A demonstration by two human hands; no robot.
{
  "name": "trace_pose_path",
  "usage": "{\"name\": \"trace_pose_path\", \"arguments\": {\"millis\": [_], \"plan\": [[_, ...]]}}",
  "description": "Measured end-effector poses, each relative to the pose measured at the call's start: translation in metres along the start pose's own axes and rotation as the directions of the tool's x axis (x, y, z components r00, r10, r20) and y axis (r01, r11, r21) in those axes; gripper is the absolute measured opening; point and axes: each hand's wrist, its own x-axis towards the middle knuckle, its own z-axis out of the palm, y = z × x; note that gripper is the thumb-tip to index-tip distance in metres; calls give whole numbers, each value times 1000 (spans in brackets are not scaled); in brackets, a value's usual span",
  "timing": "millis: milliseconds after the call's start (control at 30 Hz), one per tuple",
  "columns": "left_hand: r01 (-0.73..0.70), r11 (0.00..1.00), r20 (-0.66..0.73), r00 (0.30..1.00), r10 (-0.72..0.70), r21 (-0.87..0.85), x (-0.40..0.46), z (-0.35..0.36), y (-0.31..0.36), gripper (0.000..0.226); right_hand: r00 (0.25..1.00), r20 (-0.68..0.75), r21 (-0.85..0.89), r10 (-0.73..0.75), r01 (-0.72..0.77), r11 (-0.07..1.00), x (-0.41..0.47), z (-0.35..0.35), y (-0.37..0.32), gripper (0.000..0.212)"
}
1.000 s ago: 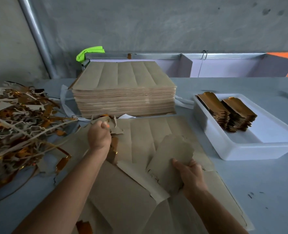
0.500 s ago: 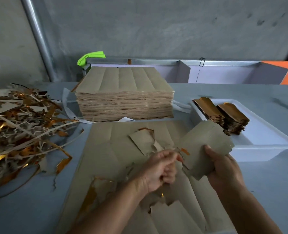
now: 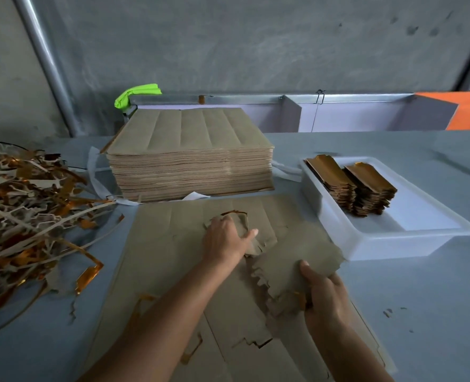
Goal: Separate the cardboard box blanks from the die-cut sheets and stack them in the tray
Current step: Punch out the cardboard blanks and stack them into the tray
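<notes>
A bunch of separated grey-brown cardboard box blanks (image 3: 294, 268) with jagged edges sits in the right hand (image 3: 324, 296), thumb on top and fingers curled beneath, just above the flat grey-brown die-cut sheet (image 3: 173, 257) lying on the pale blue table (image 3: 421, 312). The left hand (image 3: 225, 238) grips a partly torn blank (image 3: 242, 224) on that sheet. To the right, a white plastic tray (image 3: 410, 244) holds two piles of gold-faced blanks (image 3: 352, 186). Behind lies a tall stack of uncut sheets (image 3: 189, 161); to the left, a heap of gold and grey offcut strips (image 3: 27, 216).
</notes>
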Motion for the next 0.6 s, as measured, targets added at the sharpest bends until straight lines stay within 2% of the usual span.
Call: {"name": "trace_pose_path", "arguments": {"millis": [33,100,167,200,267,333,367,400,467,533,600], "plan": [[17,1000,57,998,-18,12,4,5,2,48,1000,8,-14,1,-1,1000,-2,2,2,13],[-48,999,151,987,47,3,9,14,4,31,1000,27,-44,1,0,999,-6,5,8,8],[-103,987,127,985,119,-126,12,16,3,10,999,38,-59,0,2,998,-8,6,11,8],[-64,974,71,994,81,-218,15,14,1,12,999,40,-50,13,-11,999,-7,5,11,10],[93,898,-41,992,-123,-430,27,5,-10,14,997,55,-26,46,-44,999,-6,2,10,14],[239,725,-54,933,-355,-646,40,-7,-28,19,995,83,-44,51,-48,998,-5,0,10,15],[277,675,-63,899,-433,-684,47,-11,-39,20,995,93,-54,46,-41,998,-5,-1,11,15],[315,693,-83,876,-475,-649,53,-15,-50,14,994,104,-60,39,-33,998,-6,-1,11,15],[355,805,-109,884,-455,-474,60,-19,-62,10,990,135,-60,31,-23,998,-7,-1,11,14],[301,911,-43,944,-326,-282,61,-18,-64,31,989,145,-47,34,-27,999,-7,-2,10,13],[206,975,80,977,-199,-86,58,-15,-60,68,987,155,-50,36,-28,998,-7,-2,10,14]]}}
